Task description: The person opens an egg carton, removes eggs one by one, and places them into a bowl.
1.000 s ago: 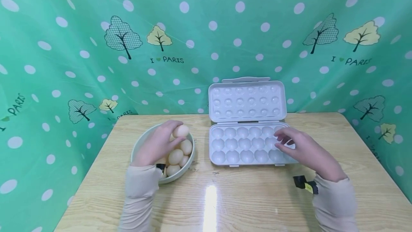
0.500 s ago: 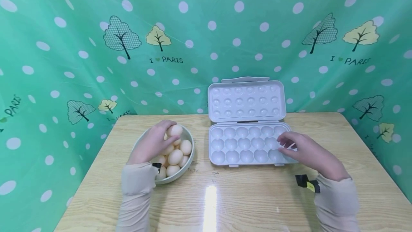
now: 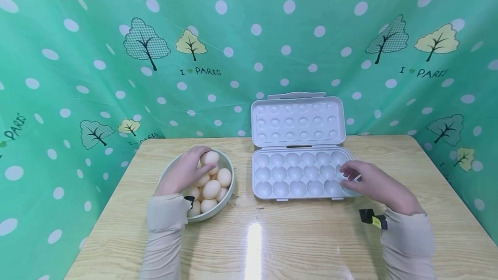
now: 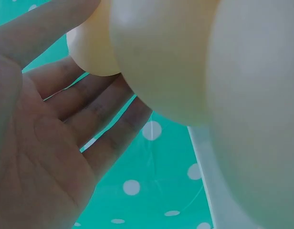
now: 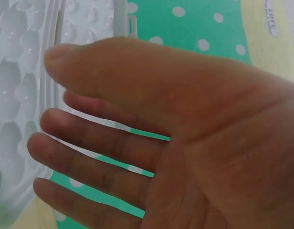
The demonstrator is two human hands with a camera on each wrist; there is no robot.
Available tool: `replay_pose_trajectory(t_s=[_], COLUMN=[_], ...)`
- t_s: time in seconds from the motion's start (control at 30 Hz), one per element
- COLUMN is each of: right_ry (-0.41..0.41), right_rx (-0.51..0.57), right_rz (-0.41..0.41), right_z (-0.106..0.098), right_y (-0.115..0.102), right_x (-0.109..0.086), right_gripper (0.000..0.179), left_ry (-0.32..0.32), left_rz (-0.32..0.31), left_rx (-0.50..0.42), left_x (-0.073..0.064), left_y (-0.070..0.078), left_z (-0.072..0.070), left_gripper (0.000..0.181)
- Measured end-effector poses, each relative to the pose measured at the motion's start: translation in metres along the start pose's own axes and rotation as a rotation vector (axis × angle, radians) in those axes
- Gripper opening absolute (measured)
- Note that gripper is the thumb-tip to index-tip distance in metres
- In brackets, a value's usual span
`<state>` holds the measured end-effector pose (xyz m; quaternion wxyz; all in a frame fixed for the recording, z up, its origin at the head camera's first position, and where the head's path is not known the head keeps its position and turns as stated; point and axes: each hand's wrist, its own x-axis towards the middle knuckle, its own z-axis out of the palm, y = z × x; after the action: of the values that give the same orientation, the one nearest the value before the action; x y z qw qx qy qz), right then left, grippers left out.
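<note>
In the head view, my left hand (image 3: 184, 170) is over a pale green bowl (image 3: 229, 193) heaped with cream-coloured eggs. Its thumb and fingers hold one egg (image 3: 210, 157) at the far side of the heap; the left wrist view shows this egg (image 4: 92, 50) between thumb and fingertips, with other eggs (image 4: 161, 62) close to the camera. At the right end of a pale grey egg carton (image 3: 297, 188), my right hand (image 3: 375, 182) hovers with loosely bent fingers and nothing between them. Part of the carton's right-hand cups is hidden behind that hand.
The carton's lid (image 3: 297, 120) stands raised at the back, near a green dotted curtain (image 3: 233, 68). All the visible cups are bare. Bowl and carton sit apart on a wooden table (image 3: 295, 241), which reflects a bright strip of light in front.
My left hand has shifted left over the bowl, and the egg at its fingertips has moved with it. My right hand has drifted slightly right, off the carton's cups.
</note>
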<state>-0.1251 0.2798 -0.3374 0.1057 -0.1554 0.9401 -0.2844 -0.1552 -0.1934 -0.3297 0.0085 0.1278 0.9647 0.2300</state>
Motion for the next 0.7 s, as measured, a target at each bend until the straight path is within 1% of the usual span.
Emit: replay_pose_trajectory(t_s=[0.13,0.23,0.4,0.53,0.7], right_ry=[-0.052,-0.085,-0.115,-0.131,-0.143], right_rx=[0.007,0.016,0.033,0.031,0.033], right_rz=[0.05,0.082,0.065,0.043,0.046], right_z=[0.0,0.003,0.007,0.01,0.011], right_y=[0.007,0.012,0.021,0.026,0.027], right_x=[0.0,0.0,0.002,0.003,0.003], right_gripper=[0.038,0.04,0.039,0.035,0.033], left_ry=[-0.004,-0.013,-0.029,-0.035,-0.026], left_rz=[0.004,-0.008,-0.037,-0.049,-0.056], left_rx=[-0.004,-0.026,-0.048,-0.028,-0.011], left_x=[0.001,0.001,0.001,0.003,0.004], left_y=[-0.003,-0.005,-0.007,-0.008,-0.01], left_z=[0.001,0.002,0.002,0.003,0.005], left_gripper=[0.047,0.049,0.054,0.058,0.053])
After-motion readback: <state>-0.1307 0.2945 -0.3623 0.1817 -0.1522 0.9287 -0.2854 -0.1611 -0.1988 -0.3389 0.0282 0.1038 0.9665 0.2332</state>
